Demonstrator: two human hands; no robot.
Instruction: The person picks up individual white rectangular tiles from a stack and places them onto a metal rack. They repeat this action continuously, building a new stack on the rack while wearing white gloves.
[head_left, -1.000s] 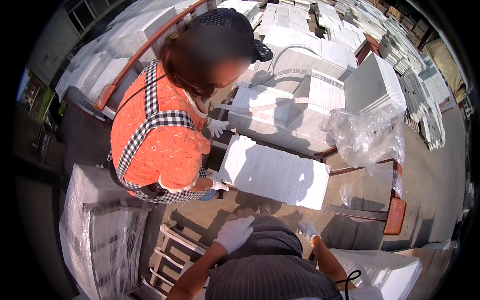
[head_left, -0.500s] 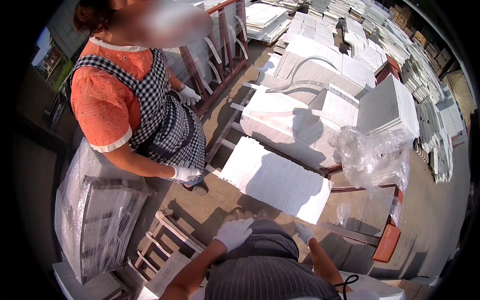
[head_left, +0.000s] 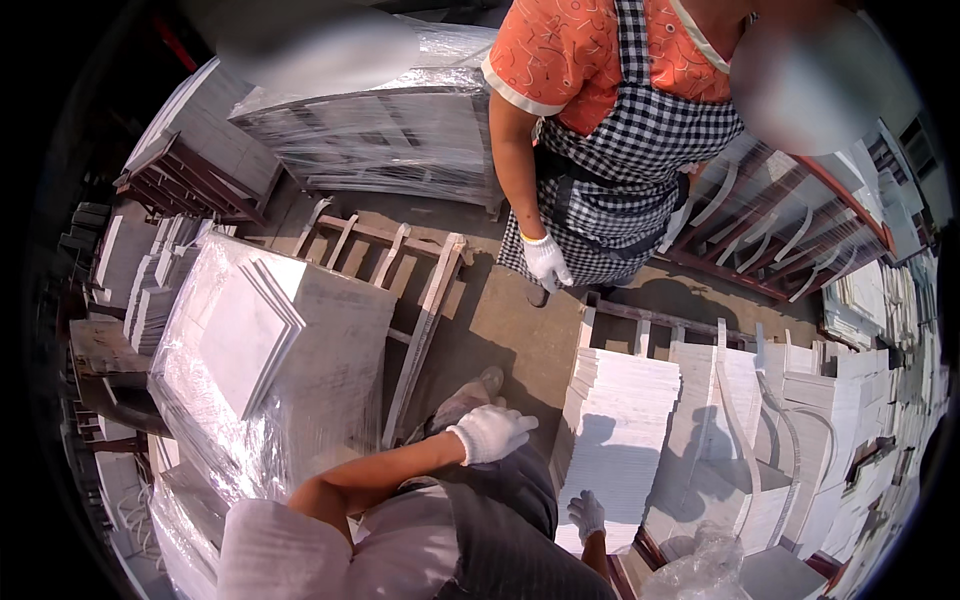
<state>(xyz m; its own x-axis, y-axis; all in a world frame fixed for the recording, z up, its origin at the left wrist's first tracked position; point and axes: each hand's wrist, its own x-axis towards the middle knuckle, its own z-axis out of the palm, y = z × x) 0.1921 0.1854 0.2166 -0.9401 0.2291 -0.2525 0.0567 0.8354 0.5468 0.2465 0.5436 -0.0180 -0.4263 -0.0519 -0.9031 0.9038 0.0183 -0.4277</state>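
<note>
While right hand (head_left: 587, 512) rests fingers spread on white slab stack (head_left: 620, 440), steadying; left hand (head_left: 490, 432) hovers open, empty.

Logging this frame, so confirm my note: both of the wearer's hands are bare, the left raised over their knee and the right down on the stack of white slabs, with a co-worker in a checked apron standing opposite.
One thing is wrong: the hands are not bare. The head view shows the left hand and the right hand in white work gloves. The rest holds: left over the knee, right at the stack of white slabs, the co-worker in a checked apron opposite.
</note>
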